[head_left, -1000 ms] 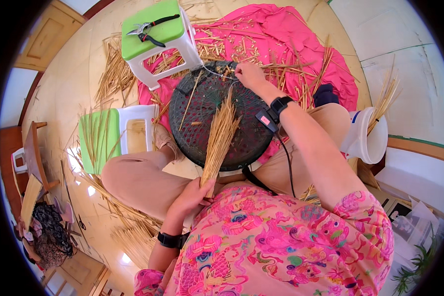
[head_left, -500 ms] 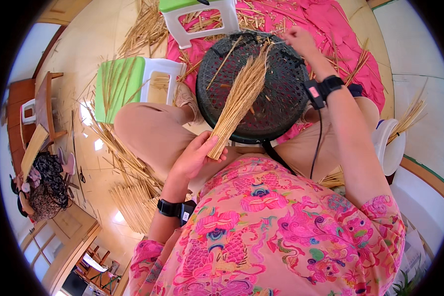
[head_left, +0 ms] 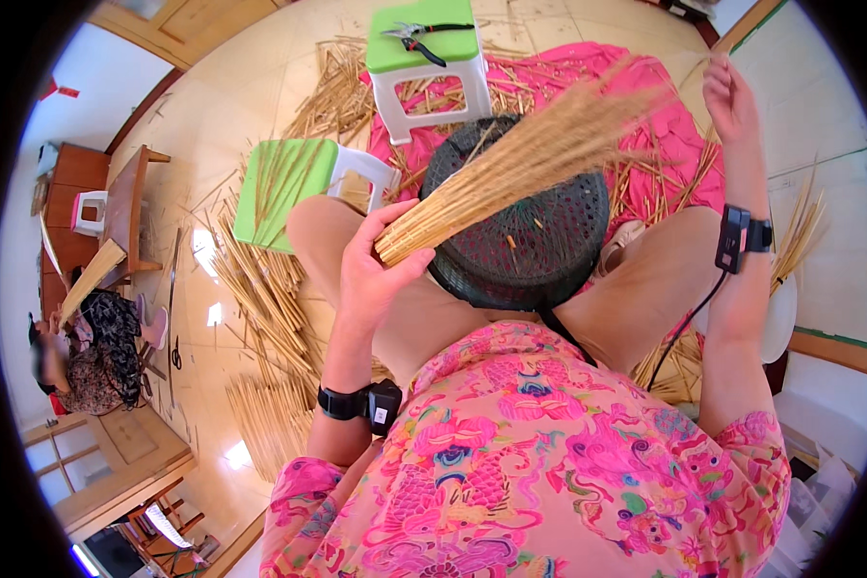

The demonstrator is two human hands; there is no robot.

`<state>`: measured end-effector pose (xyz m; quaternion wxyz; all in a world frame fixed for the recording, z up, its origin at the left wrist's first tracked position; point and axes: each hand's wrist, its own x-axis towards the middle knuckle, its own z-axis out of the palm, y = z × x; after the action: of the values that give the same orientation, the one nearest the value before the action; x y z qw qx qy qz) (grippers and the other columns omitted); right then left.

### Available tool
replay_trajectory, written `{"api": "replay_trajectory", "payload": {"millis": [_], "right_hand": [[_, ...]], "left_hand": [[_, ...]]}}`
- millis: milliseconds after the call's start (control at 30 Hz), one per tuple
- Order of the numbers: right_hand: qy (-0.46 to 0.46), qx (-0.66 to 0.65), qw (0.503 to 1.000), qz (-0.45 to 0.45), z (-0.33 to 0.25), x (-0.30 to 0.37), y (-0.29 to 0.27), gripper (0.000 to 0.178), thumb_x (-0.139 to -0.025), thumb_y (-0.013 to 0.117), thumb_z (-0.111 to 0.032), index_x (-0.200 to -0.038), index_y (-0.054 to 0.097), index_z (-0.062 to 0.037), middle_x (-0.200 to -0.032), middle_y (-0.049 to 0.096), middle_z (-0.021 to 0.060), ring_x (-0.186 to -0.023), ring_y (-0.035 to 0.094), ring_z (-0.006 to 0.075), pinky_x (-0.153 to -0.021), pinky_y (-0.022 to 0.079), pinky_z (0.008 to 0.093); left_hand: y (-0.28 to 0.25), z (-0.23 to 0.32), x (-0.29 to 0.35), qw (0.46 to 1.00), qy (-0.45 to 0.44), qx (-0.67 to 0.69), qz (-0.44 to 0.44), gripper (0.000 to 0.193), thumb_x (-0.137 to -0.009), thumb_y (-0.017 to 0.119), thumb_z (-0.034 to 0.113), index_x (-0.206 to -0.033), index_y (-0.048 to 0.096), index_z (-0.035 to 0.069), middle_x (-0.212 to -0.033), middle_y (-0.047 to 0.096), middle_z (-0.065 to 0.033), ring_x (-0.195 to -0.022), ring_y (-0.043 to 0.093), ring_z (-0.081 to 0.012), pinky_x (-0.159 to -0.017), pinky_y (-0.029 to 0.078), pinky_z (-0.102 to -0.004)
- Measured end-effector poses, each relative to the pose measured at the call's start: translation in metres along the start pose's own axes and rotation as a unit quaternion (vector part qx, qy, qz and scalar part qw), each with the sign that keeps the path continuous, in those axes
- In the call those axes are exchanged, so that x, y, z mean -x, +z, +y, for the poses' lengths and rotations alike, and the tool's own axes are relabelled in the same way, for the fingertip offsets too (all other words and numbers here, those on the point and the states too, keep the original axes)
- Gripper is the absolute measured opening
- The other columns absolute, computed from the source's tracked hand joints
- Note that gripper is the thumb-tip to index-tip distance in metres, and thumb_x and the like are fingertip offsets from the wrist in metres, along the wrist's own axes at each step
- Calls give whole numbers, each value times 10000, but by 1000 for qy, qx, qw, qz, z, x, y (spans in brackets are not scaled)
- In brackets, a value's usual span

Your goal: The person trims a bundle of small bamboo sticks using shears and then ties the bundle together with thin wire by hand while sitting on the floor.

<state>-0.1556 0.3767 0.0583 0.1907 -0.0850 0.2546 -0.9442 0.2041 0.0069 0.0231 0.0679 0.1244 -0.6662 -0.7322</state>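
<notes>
Straw bundle (head_left: 472, 197), one: gathered; I am gripping it, left hand (head_left: 371, 265). Right hand (head_left: 730, 101): hanging half-curled, contents I cannot tell. Loose stalks (head_left: 260, 299): lying unbundled.

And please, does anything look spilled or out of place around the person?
Somewhat, yes: short tan straw pieces lie scattered across the crumpled pink fabric sheet, pointing every way. They look spilled compared with the long tan straw bundle gathered in the left hand. Nothing appears plainly damaged.
</notes>
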Motion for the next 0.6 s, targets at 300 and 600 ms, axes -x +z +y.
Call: {"api": "replay_trajectory", "payload": {"millis": [300,600], "right_hand": [[58,119,988,84,11,46,-42,101,-950,487,-118,-875,482,-50,-736,463,-12,-517,333,54,-407,270,186],[94,123,983,98,52,76,-57,117,-953,492,-167,-871,512,-86,-758,516,-23,-507,366,51,-399,271,184]], "left_hand": [[-8,57,-17,952,262,-160,-8,523,-652,775,-3,-1128,558,2,-1109,571,-68,-992,562,-140,-873,454,-282],[-35,65,-28,958,253,101,-88,650,-652,768,55,-1210,438,20,-1108,562,-167,-1030,575,-242,-910,467,-340]]}}
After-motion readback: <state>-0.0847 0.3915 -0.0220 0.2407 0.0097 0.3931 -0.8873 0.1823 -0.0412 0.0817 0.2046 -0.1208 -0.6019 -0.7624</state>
